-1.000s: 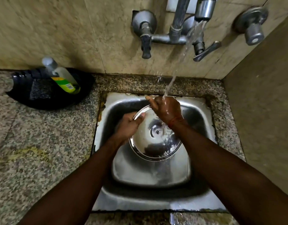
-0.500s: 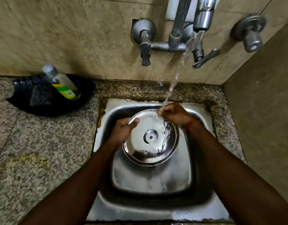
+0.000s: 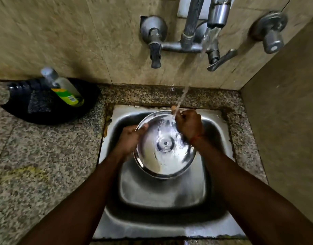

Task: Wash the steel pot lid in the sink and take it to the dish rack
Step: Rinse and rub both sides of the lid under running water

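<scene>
Right now we hold the lid (image 3: 165,147) over the sink (image 3: 162,225), tilted a little, its shiny face up and its centre knob toward us. Our left hand (image 3: 130,140) grips the lid's left rim, thumb lying on top of the edge and fingers hidden underneath. Our right hand (image 3: 189,124) is curled at the far right rim, knuckles up; it touches the lid, though we cannot tell how firmly it clamps. The two hands are apart, one on each side of the lid.

Water (image 3: 192,73) runs from the spout (image 3: 218,13) in a thin slanted stream, strikes just beside our right hand and spreads across the lid's face. A red thread (image 3: 196,138) circles our right wrist.

On the speckled counter (image 3: 37,165) to the left, well apart from the sink, a black tray (image 3: 46,110) holds a green-labelled bottle (image 3: 63,89) leaning against the tiled wall (image 3: 63,32). Two valve handles stand on that wall, the left handle (image 3: 154,50) just beside the tap pipe, the right handle (image 3: 271,38) farther off.
</scene>
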